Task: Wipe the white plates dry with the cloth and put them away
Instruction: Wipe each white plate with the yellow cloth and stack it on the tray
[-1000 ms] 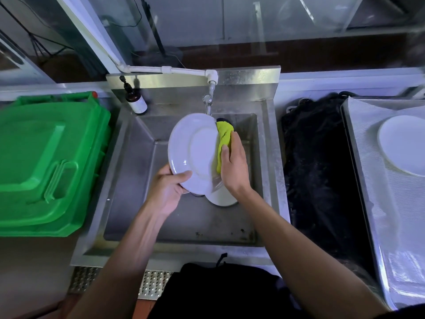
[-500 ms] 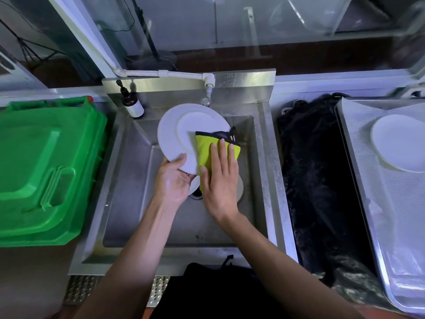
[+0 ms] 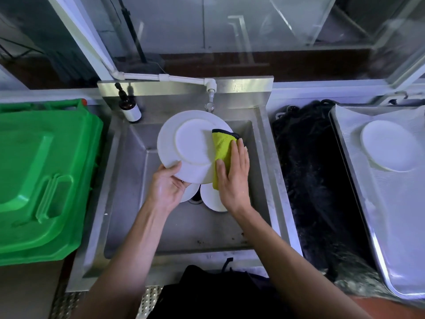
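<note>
White plate being held tilted over steel sink, underside up. Left hand gripping its near rim, thumb on top. Right hand pressing yellow-green cloth against plate's right edge, fingers lying flat and together (no pinching). Two more plates sitting in sink below. Another plate lying on tray to right.

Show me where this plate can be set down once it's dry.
The lined tray has bare room in front of the plate already on it. The sink floor is free front and left; its drain is crowded by two plates under the held plate.
</note>
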A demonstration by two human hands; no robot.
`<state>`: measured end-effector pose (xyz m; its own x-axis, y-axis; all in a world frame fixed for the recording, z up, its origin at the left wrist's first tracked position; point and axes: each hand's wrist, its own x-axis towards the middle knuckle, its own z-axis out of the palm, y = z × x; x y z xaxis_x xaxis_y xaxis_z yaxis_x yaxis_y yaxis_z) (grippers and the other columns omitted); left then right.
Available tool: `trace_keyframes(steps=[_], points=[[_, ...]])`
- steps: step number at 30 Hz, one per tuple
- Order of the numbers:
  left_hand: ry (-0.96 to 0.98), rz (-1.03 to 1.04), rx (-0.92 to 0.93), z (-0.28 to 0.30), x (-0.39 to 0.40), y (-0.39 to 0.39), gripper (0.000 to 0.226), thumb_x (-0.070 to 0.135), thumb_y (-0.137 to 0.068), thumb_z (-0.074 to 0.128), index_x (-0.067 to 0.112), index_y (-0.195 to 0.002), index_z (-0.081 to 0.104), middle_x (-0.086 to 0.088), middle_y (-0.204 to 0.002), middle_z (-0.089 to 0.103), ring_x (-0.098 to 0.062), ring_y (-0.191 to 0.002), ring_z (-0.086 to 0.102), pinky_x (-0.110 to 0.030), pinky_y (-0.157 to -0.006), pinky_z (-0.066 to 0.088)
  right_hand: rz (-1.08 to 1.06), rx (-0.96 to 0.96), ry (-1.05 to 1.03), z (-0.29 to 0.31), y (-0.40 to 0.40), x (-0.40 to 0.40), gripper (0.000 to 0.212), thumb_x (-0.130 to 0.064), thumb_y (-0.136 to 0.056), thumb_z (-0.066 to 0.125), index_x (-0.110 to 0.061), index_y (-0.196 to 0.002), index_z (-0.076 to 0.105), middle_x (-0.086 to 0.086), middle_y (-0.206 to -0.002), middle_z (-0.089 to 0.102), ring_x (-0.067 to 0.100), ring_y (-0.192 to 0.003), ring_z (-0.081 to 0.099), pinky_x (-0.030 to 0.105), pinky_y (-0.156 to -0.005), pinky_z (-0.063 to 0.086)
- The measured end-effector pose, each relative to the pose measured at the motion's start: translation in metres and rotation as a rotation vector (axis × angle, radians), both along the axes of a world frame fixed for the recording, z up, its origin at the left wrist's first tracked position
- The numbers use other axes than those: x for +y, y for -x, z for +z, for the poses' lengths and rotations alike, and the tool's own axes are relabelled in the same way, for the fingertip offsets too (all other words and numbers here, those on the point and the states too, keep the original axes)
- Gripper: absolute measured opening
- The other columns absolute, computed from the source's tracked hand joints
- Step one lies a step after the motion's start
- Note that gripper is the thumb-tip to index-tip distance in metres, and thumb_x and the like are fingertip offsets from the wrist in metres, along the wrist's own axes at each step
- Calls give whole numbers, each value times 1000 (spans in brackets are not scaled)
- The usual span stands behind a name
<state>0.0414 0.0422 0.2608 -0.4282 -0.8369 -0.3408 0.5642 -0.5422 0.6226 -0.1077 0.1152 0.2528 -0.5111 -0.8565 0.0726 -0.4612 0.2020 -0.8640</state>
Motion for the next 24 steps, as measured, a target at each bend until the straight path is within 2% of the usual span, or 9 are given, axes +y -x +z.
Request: trace_keyframes(steps=[4, 7, 9, 11, 14, 16, 20, 24], points=[[2, -96, -34, -2, -14, -15, 40, 1, -86, 53, 25, -97, 83, -2, -109, 77, -22, -107, 71, -41, -90, 59, -8, 19, -36, 4, 7, -7, 59, -29, -109, 41, -14, -161, 16, -1, -170, 9, 14, -154, 5, 29, -125, 8], [49, -191, -100, -3, -26, -27, 38, 3, -83, 55, 26, -95, 83, 0, -105, 78, -21, -101, 73, -45, -79, 63, -24, 56, -50, 5, 14, -15, 58, -28, -108, 42, -14, -160, 20, 2, -168, 18, 18, -151, 16, 26, -120, 13], [77, -249, -138, -4, -33, -33, 35, 3, -82, 57, 21, -96, 83, -2, -102, 78, -22, -96, 74, -43, -70, 63, -38, 87, -49, 5, 19, -20, 56, -26, -107, 44, -14, -158, 26, 2, -165, 26, 22, -147, 24, 23, -115, 15], [98, -301, -192, -4, -41, -38, 30, 1, -79, 63, 11, -103, 78, -7, -102, 78, -25, -94, 74, -44, -68, 63, -41, 118, -42, 6, 24, -26, 52, -23, -106, 45, -15, -155, 32, -1, -160, 34, 23, -140, 33, 23, -111, 20], [124, -393, -276, -5, -52, -42, 39, -1, -74, 66, 2, -113, 67, -12, -103, 77, -29, -93, 73, -45, -68, 63, -36, 140, -54, 7, 28, -32, 50, -20, -104, 46, -18, -153, 37, -2, -154, 42, 24, -136, 41, 32, -114, 30], [137, -450, -319, -6, -59, -43, 43, 4, -73, 67, 1, -116, 65, -14, -107, 74, -31, -95, 71, -47, -71, 61, -28, 159, -77, 7, 30, -35, 49, -20, -104, 45, -18, -152, 38, -1, -154, 43, 26, -137, 42, 42, -115, 34], [162, -573, -372, -10, -67, -43, 43, 4, -72, 71, 6, -115, 67, -13, -110, 73, -33, -100, 69, -50, -86, 54, -39, 200, -150, 6, 28, -37, 50, -23, -105, 43, -17, -155, 35, 2, -158, 39, 27, -142, 38, 49, -116, 33], [211, -665, -429, -15, -70, -40, 41, 8, -71, 72, 10, -112, 69, -10, -105, 75, -30, -93, 70, -46, -74, 59, -57, 259, -163, 6, 21, -36, 51, -20, -104, 45, -15, -154, 37, 4, -158, 39, 28, -143, 37, 51, -115, 34]])
